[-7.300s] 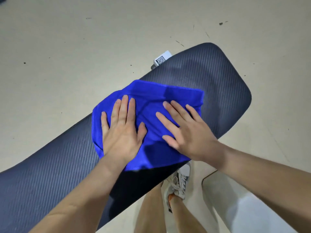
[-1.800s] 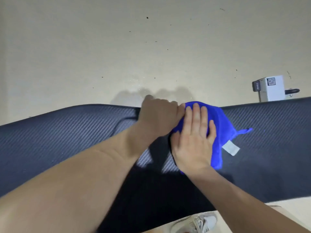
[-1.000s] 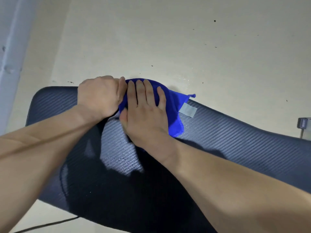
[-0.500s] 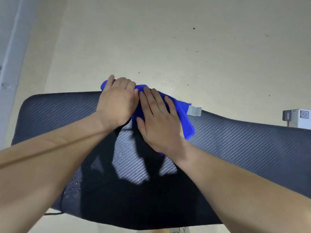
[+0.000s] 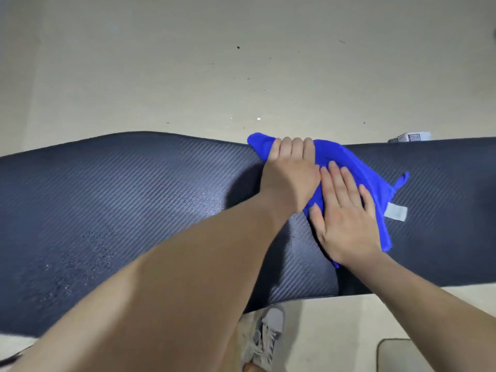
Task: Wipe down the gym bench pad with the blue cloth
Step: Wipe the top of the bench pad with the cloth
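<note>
blue microfibre cloth lies bunched at the far edge of the dark weave-textured gym bench pad, right of its middle. the left hand sits on the cloth's far part, fingers curled over the pad's edge, seemingly gripping the fabric, though the fingertips are hidden. the right hand lies just beside it, fingers straight, pressing the cloth flat. a white sewn label sticks out on the cloth's right. fine droplets speckle the pad's left part.
</note>
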`<action>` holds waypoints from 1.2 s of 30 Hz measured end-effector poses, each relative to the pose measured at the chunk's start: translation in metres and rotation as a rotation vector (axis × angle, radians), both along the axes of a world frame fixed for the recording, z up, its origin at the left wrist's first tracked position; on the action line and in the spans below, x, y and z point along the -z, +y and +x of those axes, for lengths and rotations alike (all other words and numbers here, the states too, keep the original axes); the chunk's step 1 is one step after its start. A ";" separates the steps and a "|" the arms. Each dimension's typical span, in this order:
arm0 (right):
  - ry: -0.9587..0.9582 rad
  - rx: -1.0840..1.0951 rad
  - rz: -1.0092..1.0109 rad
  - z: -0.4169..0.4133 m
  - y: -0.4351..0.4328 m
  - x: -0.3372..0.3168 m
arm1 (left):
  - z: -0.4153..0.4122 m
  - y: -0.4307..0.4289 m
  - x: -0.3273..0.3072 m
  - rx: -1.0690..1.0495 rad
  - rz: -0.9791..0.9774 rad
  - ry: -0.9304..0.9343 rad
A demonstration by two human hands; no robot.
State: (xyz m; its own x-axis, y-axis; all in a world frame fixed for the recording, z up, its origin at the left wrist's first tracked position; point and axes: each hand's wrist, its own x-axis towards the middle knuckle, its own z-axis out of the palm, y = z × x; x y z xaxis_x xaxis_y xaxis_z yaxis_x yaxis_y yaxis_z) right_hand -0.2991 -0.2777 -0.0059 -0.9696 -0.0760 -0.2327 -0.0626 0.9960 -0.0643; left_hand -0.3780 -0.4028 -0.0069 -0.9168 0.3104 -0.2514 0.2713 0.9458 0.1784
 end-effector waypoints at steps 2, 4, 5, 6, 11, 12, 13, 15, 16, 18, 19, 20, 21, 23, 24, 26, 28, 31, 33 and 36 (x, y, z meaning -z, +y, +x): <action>0.003 0.067 0.001 0.015 0.014 0.000 | 0.011 0.023 -0.001 0.063 -0.036 -0.008; 0.014 0.112 -0.005 0.021 0.014 0.002 | 0.016 0.028 -0.001 0.074 -0.064 0.002; 0.020 0.134 -0.005 0.025 0.011 0.002 | 0.018 0.025 0.001 0.081 -0.061 0.016; 0.023 0.157 -0.006 0.026 0.008 0.003 | 0.018 0.021 0.002 0.100 -0.050 0.031; 0.050 0.217 0.010 0.013 -0.023 0.007 | 0.005 -0.018 0.007 0.176 -0.026 0.107; 0.043 0.204 0.007 0.007 -0.038 0.007 | 0.002 -0.031 0.009 0.163 -0.031 0.104; 0.038 0.197 0.001 0.001 -0.056 0.007 | 0.000 -0.048 0.011 0.152 -0.033 0.095; 0.044 0.184 -0.010 -0.011 -0.094 0.007 | -0.007 -0.084 0.012 0.126 -0.039 0.100; 0.039 0.169 -0.019 -0.017 -0.118 0.008 | -0.011 -0.109 0.014 0.104 -0.051 0.119; 0.035 0.131 -0.022 -0.026 -0.156 0.008 | -0.016 -0.149 0.014 0.062 -0.066 0.223; 0.028 0.106 -0.021 -0.030 -0.180 0.009 | -0.020 -0.173 0.016 0.026 -0.062 0.277; 0.021 0.084 -0.027 -0.037 -0.209 0.010 | -0.025 -0.202 0.017 -0.002 -0.060 0.301; 0.017 0.070 -0.032 -0.040 -0.228 0.009 | -0.026 -0.221 0.019 -0.006 -0.043 0.305; 0.010 0.023 -0.038 -0.050 -0.278 0.009 | -0.030 -0.272 0.019 -0.056 -0.062 0.323; 0.003 0.000 -0.039 -0.052 -0.294 0.008 | -0.030 -0.290 0.014 -0.068 -0.066 0.318; -0.029 -0.067 -0.037 -0.054 -0.329 0.009 | -0.025 -0.329 0.006 -0.075 -0.046 0.196; -0.044 -0.131 -0.048 -0.053 -0.368 0.007 | -0.018 -0.371 0.012 -0.145 -0.060 0.085; -0.089 -0.203 -0.103 -0.050 -0.424 0.005 | -0.007 -0.430 0.012 -0.312 -0.077 0.075; -0.124 -0.257 -0.139 -0.045 -0.461 0.003 | 0.007 -0.469 0.014 -0.328 -0.079 0.066; -0.147 -0.338 -0.145 -0.037 -0.508 0.002 | 0.027 -0.518 0.012 -0.398 -0.086 0.055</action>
